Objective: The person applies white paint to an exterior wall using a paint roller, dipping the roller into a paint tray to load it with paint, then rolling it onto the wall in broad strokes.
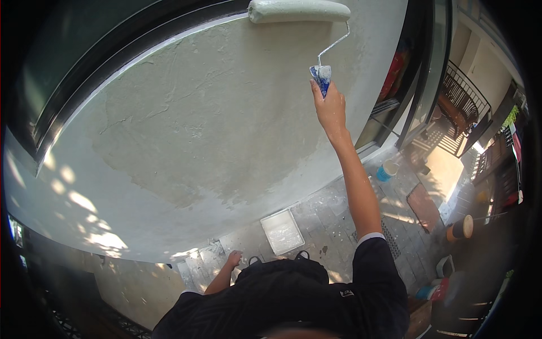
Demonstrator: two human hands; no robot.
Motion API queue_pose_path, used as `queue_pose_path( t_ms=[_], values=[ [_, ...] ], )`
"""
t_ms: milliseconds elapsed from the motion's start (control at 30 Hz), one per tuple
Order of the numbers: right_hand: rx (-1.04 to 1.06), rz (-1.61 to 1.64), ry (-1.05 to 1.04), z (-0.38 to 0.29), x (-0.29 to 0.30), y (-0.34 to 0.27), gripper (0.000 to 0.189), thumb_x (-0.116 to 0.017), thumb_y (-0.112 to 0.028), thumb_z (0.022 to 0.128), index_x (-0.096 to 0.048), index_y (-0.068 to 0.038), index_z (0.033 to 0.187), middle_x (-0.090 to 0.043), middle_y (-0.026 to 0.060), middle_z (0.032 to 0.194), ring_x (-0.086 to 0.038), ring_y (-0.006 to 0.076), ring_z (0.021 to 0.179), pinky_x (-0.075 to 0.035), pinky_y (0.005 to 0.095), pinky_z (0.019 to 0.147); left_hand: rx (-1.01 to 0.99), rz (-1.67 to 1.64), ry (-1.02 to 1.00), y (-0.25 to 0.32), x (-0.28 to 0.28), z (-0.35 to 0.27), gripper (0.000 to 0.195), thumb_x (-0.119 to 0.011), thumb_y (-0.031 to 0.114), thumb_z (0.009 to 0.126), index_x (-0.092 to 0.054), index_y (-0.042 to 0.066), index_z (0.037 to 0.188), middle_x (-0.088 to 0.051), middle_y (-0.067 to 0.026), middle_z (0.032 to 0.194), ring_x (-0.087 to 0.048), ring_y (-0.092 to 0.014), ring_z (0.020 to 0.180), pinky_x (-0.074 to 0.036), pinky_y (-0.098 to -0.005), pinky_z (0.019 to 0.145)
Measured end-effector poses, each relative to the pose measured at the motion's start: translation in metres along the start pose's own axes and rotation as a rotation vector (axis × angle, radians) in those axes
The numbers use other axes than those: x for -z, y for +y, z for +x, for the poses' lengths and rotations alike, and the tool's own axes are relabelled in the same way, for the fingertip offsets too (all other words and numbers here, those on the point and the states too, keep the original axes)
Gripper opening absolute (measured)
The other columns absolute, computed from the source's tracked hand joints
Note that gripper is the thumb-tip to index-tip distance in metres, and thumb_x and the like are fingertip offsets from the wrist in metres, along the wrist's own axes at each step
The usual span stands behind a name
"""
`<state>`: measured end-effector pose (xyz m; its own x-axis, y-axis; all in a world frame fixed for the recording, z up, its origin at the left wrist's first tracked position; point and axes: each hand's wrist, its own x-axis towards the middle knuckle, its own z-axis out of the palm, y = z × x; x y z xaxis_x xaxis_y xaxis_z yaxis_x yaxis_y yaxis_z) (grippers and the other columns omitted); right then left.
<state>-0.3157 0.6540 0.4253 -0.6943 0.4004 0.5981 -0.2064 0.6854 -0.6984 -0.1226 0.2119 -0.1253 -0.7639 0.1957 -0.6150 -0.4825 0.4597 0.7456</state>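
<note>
My right hand (331, 111) grips the blue, paint-spattered handle of a paint roller (298, 12), arm stretched up along the wall. The roller's long pale sleeve lies level near the top of the view, close to the wall; whether it touches cannot be told. On the wall (203, 114), a rough grey-beige patch is bordered by whiter paint below and at the sides. Low beside my body hangs my left hand (235, 257), holding nothing that shows, its fingers loosely curled. A white paint tray (283, 232) with wet white paint sits on the floor in front of my feet.
A dark window frame (139, 46) curves along the wall's upper left. To the right stand an open glass door (427, 72) and a blue and white bucket (387, 170). A reddish mat (423, 207) lies on the tiled floor (326, 216), which bears paint splashes.
</note>
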Motion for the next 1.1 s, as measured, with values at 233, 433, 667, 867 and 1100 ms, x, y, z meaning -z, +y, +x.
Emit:
queue_pose_path(
  t_ms=[233, 433, 667, 867, 1100],
  values=[
    [-0.064, -0.072, -0.054, -0.097, -0.049, 0.086, 0.038, -0.056, -0.035, 0.085, -0.051, 0.003, 0.082, -0.057, 0.0221, 0.064, -0.057, 0.0389, 0.060, -0.043, 0.0444, 0.053, 0.199, -0.035, 0.038, -0.009, 0.007, -0.023, 0.032, -0.050, 0.031, 0.082, -0.055, 0.010, 0.105, -0.056, -0.0087, 0.089, -0.050, -0.017, 0.072, -0.042, -0.0313, 0.053],
    [-0.137, -0.131, -0.142, -0.162, -0.059, 0.096, 0.035, -0.056, -0.029, 0.085, -0.051, 0.005, 0.083, -0.057, 0.0250, 0.064, -0.057, 0.0413, 0.062, -0.043, 0.0453, 0.054, 0.337, -0.116, 0.072, -0.003, 0.007, -0.035, 0.033, -0.048, 0.032, 0.082, -0.055, 0.010, 0.105, -0.056, -0.0086, 0.092, -0.050, -0.018, 0.075, -0.044, -0.0346, 0.058],
    [-0.054, -0.104, -0.124, -0.089, -0.032, 0.036, 0.037, -0.055, -0.035, 0.085, -0.051, 0.002, 0.082, -0.057, 0.0230, 0.065, -0.058, 0.0386, 0.062, -0.044, 0.0449, 0.054, -0.143, 0.131, -0.106, -0.028, 0.007, -0.009, 0.034, -0.051, 0.033, 0.080, -0.054, 0.010, 0.105, -0.055, -0.0078, 0.089, -0.049, -0.018, 0.071, -0.043, -0.0356, 0.058],
    [0.107, -0.056, 0.026, -0.013, -0.025, -0.020, 0.037, -0.054, -0.032, 0.086, -0.052, 0.004, 0.079, -0.057, 0.0211, 0.061, -0.057, 0.0365, 0.056, -0.043, 0.0405, 0.052, -0.020, 0.061, -0.071, -0.006, -0.001, -0.002, 0.034, -0.052, 0.033, 0.080, -0.054, 0.008, 0.103, -0.053, -0.0064, 0.083, -0.048, -0.016, 0.068, -0.042, -0.0316, 0.053],
    [0.022, -0.066, -0.024, -0.036, -0.032, -0.019, 0.038, -0.054, -0.033, 0.087, -0.051, 0.004, 0.078, -0.055, 0.0195, 0.059, -0.057, 0.0341, 0.054, -0.042, 0.0402, 0.051, -0.199, 0.120, -0.073, -0.039, 0.020, 0.003, 0.034, -0.052, 0.033, 0.080, -0.054, 0.008, 0.102, -0.054, -0.0062, 0.082, -0.048, -0.016, 0.066, -0.041, -0.0301, 0.050]
  ],
)
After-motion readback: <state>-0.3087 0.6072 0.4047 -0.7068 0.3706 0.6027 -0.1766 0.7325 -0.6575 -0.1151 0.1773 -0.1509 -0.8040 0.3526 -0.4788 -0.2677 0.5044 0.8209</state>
